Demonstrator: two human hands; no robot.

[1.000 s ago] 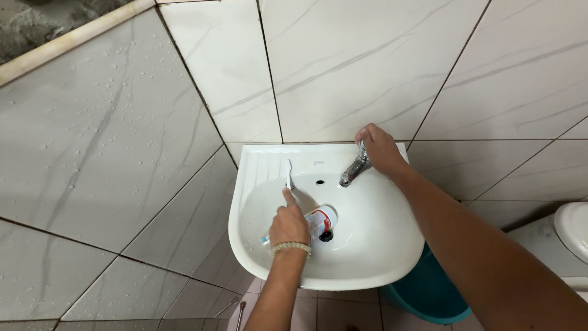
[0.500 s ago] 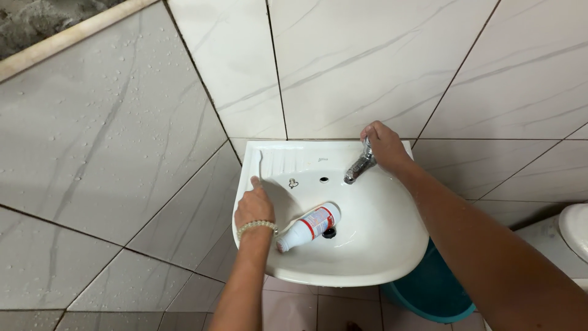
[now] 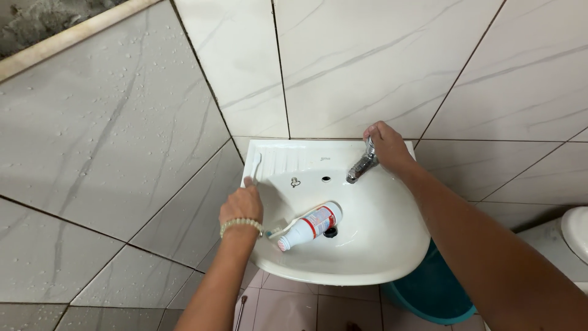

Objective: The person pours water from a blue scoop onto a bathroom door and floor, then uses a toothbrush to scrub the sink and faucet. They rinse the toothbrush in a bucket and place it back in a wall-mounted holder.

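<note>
Left hand [image 3: 241, 205] shifted off white bottle [image 3: 308, 225]

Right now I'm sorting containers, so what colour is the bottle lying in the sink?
White with a red label band, in the head view: bottle.

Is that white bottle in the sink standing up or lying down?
Lying down. The white bottle rests on its side in the sink, its bottom end by the drain, its other end pointing toward the left hand.

Toothbrush [image 3: 254, 167]: white, slim, lay along basin's left rim, centre-left of frame. Tap [image 3: 361, 164]: chrome, upright, centre-right.
</note>
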